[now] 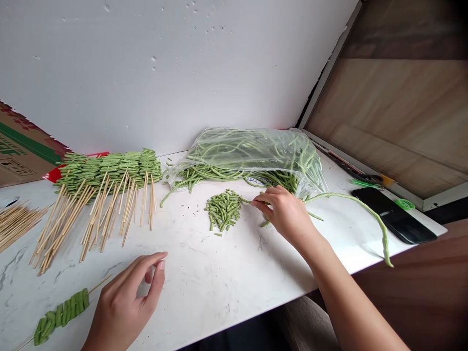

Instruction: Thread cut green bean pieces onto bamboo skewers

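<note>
My right hand (283,210) reaches over the white table, fingers pinched on a long green bean (361,207) whose tail trails right to the table edge. Just left of it lies a small pile of cut bean pieces (224,209). My left hand (127,302) rests near the front edge with fingers loosely curled and nothing visible in them. Beside it lies a bamboo skewer partly threaded with bean pieces (62,314). A clear plastic bag of long beans (252,153) lies behind my right hand.
Finished bean skewers (106,183) lie in rows at the back left, with bare bamboo sticks (16,222) at the far left. A cardboard box (22,151) stands behind them. A black phone (395,214) and scissors (360,178) lie at the right edge.
</note>
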Tool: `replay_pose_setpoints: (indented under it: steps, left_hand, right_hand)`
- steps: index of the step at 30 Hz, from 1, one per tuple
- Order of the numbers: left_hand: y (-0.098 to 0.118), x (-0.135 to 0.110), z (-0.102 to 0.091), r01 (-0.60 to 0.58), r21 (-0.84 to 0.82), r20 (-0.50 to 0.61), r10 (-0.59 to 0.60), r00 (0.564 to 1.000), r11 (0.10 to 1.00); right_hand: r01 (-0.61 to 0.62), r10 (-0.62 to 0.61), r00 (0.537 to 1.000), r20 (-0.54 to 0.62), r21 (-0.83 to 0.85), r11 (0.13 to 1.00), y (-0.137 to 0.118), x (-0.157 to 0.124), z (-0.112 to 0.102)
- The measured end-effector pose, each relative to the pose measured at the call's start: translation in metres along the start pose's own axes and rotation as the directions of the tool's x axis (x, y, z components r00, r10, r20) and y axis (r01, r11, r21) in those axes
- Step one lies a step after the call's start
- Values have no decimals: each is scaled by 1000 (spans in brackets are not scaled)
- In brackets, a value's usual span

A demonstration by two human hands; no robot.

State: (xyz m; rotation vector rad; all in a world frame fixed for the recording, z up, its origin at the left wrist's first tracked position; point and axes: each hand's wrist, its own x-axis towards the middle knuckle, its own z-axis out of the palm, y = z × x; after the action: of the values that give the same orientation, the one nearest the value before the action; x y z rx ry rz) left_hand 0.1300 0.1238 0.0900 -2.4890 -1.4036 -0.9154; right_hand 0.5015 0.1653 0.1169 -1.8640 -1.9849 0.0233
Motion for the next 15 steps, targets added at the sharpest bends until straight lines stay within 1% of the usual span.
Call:
replay_pose_setpoints:
  steps: [5, 8, 15]
  left_hand:
    - [-9, -10, 0, 33, -20, 13, -32, 999, 999]
    - [-12, -15, -2, 29, -30, 25, -28, 999, 999]
    - [-19, -26, 1, 47, -44, 16, -46, 999, 998]
  right_hand:
    - [-1, 2, 1000, 31, -26, 1000, 0, -3, -8]
    - [3, -2, 999, 48, -34, 999, -2, -4, -13]
    - [19, -15, 996, 91, -51, 999, -7, -6, -19]
